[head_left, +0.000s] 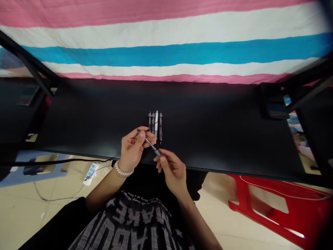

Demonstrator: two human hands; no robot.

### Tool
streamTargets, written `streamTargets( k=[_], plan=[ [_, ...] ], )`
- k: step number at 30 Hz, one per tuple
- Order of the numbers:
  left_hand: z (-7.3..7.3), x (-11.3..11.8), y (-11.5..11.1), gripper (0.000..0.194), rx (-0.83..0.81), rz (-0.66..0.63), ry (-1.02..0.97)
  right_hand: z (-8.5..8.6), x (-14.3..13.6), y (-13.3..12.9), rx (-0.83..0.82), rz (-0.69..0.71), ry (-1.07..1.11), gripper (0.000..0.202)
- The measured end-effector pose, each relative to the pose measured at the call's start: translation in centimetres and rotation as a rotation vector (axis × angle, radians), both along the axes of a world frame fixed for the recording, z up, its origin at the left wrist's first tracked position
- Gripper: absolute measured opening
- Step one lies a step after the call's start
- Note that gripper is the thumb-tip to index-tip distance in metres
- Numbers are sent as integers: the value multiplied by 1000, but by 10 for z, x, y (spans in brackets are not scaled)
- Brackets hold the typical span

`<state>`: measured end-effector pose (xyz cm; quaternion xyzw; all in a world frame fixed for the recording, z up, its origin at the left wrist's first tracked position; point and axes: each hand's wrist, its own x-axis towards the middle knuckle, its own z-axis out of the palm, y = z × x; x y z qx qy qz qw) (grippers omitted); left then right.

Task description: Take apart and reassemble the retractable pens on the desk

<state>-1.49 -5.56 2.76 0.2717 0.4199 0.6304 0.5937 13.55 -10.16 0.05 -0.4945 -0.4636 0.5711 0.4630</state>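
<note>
Between my two hands is a pen (pixel 151 143) with a clear barrel and a grey grip, slanting down to the right above the table's front part. My left hand (pixel 133 147) pinches its upper end between thumb and fingers. At the lower end, the fingertips of my right hand (pixel 172 169) close on the grey grip. Just beyond my hands several pens lie side by side on the table. One is a white pen (pixel 156 121); a dark pen (pixel 160 126) lies to its right, and more dark pens (pixel 150 119) to its left, their lower ends partly hidden by my left hand.
The black table (pixel 221 132) stretches to both sides. A striped cloth (pixel 166 55) hangs behind it. A dark flat object (pixel 274 102) lies at the right end. Below are a red plastic stool (pixel 270 208), a blue-grey stool (pixel 56 170) and a power strip (pixel 91 174).
</note>
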Motion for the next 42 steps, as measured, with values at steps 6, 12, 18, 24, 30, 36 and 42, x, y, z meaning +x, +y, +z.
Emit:
streamTargets(
  k=[6,12,18,24,30,36,42],
  plan=[
    [2,7,4,19,-12,78,-108,-2,-4,6,282,-150,-279,20],
    [-8,7,4,19,-92,204,-115,0,-4,15,272,-178,-276,24],
    [-6,5,4,20,-93,241,-161,5,-8,13,227,-184,-200,24],
    [-4,7,4,22,-88,246,-141,4,-13,17,228,-205,-194,22],
    [-8,-4,9,22,-55,314,-94,3,-6,15,263,-246,-291,12],
    [-7,-8,11,21,-72,321,-129,7,-3,16,452,-242,-372,15],
    [-6,6,5,19,-123,249,-184,1,-12,16,399,-206,-389,12]
  ],
)
